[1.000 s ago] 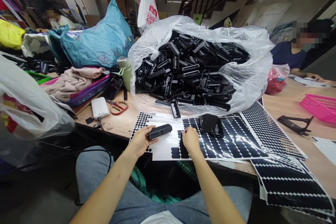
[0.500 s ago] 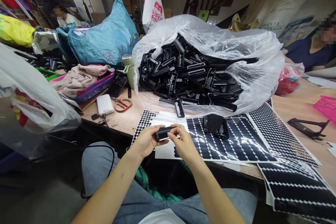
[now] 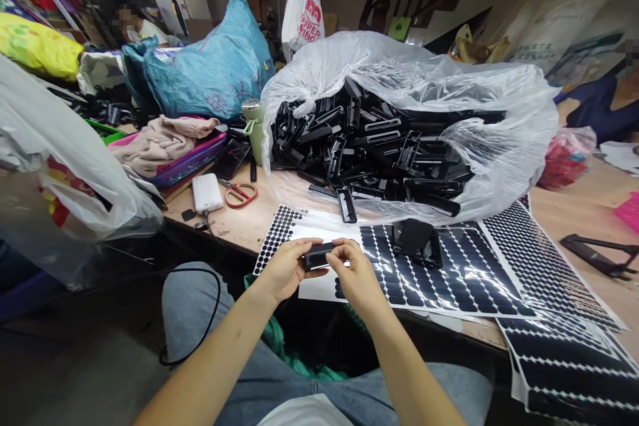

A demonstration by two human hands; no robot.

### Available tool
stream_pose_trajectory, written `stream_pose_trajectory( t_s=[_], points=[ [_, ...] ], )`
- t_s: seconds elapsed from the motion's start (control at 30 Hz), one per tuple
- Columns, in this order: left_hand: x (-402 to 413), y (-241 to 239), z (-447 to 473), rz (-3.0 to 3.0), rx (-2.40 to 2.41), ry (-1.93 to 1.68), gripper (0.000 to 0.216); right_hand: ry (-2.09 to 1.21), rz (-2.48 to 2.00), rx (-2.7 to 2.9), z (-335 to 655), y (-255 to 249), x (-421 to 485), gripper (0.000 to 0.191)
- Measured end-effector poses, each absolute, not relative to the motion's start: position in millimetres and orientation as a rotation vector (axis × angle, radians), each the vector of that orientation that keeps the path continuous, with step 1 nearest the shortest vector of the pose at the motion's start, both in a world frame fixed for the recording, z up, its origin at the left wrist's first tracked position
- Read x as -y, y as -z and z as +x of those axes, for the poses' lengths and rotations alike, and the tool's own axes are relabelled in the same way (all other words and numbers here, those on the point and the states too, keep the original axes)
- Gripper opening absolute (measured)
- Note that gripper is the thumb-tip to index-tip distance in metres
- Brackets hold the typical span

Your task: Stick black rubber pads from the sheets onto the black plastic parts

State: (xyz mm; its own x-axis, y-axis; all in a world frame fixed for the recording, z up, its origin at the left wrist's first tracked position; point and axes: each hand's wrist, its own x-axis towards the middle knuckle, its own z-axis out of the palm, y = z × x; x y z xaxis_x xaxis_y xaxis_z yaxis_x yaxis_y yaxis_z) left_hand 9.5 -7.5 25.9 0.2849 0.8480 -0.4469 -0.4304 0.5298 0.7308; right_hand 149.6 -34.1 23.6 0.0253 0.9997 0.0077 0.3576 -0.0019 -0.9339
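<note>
Spreading out in front of the left grip (image 3: 285,271) and the right grip (image 3: 355,274), the wooden table (image 3: 234,227) reaches well to either side of them. Straight ahead of both grips sits a large clear plastic bag (image 3: 526,130), open and showing a heap of black plastic parts (image 3: 384,153). A bulging blue sack (image 3: 214,63) stands far ahead and left of the left grip. Just right of the right grip, a glossy sheet of black stickers (image 3: 469,273) lies flat, with a few black pieces (image 3: 417,239) on it. Further left of the left grip is a purple basket (image 3: 200,160) with a beige cloth (image 3: 157,145) heaped in it. Nearer that grip, ahead and left, are a green bottle (image 3: 255,136), red-handled scissors (image 3: 242,196) and a white power bank (image 3: 207,193). Smallest is the black plastic casing (image 3: 318,255), between the grips: the left is wrapped around one end, while the right pinches the other with thumb and fingertips.
</note>
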Motion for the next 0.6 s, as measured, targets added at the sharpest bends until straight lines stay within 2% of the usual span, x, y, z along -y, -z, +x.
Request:
stream_pose_trajectory(
  t_s=[0.43, 0.6],
  points=[
    [11.5, -29.1, 13.2, 0.551, -0.935, -0.917, 0.014, -0.841, -1.496, 1.494, 142.6, -20.5, 40.6, 0.013],
    [20.1, -23.9, 9.0, 0.581, -1.03, -0.943, 0.013, -0.619, -1.578, 1.453, 144.9, -8.1, 38.2, 0.014]
  ],
)
